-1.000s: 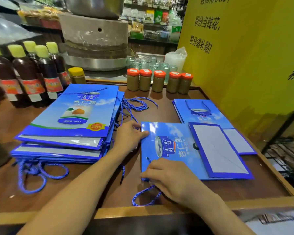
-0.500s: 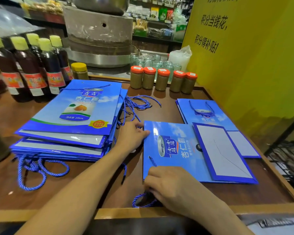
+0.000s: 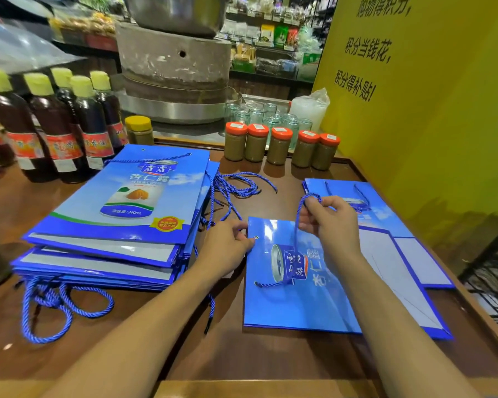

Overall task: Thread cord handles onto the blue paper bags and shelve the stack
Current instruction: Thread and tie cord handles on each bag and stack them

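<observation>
Right hand (image 3: 328, 222) pinches the blue cord (image 3: 298, 209) up over the flat bag (image 3: 293, 305) mid-bench (image 3: 242, 354), near end looks threaded. Left hand (image 3: 227, 248) grips the bag's edge by the far eyelet (image 3: 256, 238). My guess is the free end goes in there next. Stack (image 3: 112, 211) sits on the left.

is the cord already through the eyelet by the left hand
No, the eyelet on the bag by the left hand is bare; the cord runs up into the right hand's pinch.

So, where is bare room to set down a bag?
Bare wood along the near table edge, below the flat bag; a small patch between the jars and that bag. The stack and loose cords crowd the left.
</observation>
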